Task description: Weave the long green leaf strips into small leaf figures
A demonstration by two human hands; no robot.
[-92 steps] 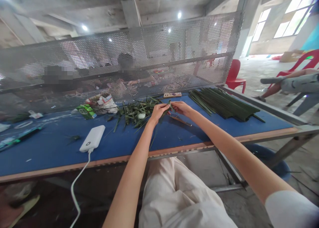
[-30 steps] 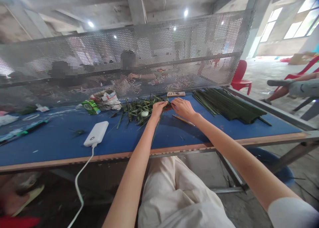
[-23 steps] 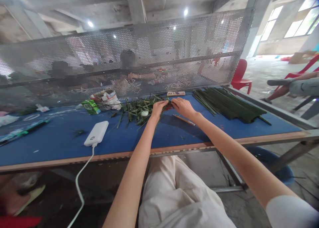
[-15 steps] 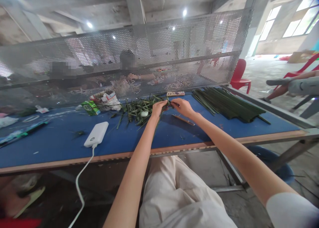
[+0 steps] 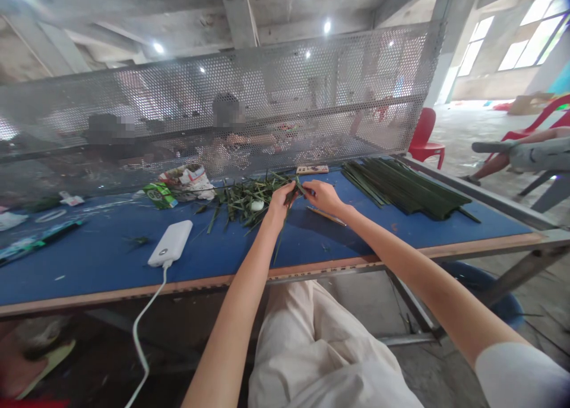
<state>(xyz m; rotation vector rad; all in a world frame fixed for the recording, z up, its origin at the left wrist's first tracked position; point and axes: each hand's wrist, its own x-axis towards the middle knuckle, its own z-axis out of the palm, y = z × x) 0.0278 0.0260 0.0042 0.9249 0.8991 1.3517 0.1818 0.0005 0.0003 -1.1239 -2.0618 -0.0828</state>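
Observation:
My left hand (image 5: 280,204) is shut on a narrow green leaf strip (image 5: 291,197), whose long end hangs down past my wrist. My right hand (image 5: 323,196) pinches the strip's upper part from the right. Just left of my hands lies a loose heap of leaf offcuts (image 5: 243,199) with a small white ball (image 5: 257,206) among them. To the right, a flat stack of trimmed dark green leaf strips (image 5: 401,188) lies on the blue table (image 5: 214,265). A thin metal-tipped tool (image 5: 326,216) lies below my right hand.
A white power bank (image 5: 170,243) with a cable sits left of my arms. A green carton (image 5: 159,195) and crumpled paper (image 5: 187,182) lie at the back. A perforated metal screen (image 5: 222,105) stands behind the table, with people beyond it. A seated person's legs (image 5: 525,152) show at right.
My hands have drawn closer around the leaf strip, which now stands between them with its end hanging lower. The view has shifted slightly.

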